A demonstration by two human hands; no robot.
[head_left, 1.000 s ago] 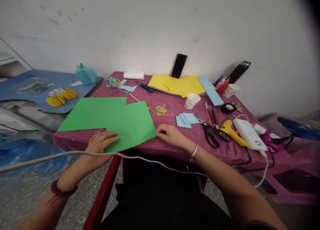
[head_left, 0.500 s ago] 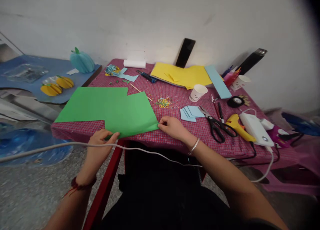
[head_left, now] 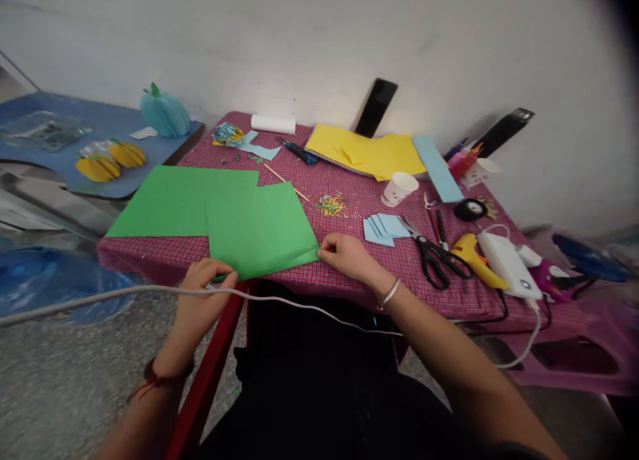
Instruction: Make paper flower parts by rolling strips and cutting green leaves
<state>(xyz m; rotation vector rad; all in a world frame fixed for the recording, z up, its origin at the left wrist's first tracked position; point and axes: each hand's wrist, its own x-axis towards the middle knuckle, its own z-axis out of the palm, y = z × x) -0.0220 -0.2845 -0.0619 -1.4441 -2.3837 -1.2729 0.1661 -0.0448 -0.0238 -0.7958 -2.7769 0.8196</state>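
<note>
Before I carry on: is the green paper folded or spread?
Mostly spread: the green paper lies broadly flat, its near edge turned up beside the right hand.

- Small craft workspace, from where I'm standing
- Checked-cloth worktop (head_left: 324,180): scissors (head_left: 423,241), glue gun (head_left: 479,267), green paper (head_left: 254,227), cut scraps (head_left: 330,205)
- Pumpkin-shaped ornament (head_left: 166,114) on blue worktop (head_left: 160,152) alongside

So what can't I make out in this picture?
All in the head view:
Green paper: underside hidden by its upper face; corner partly covered by the left hand.
Nearer paper cup: printed marks too small.
Clear packet: contents blurred.
Blue plastic: cut off by the left edge.
</note>
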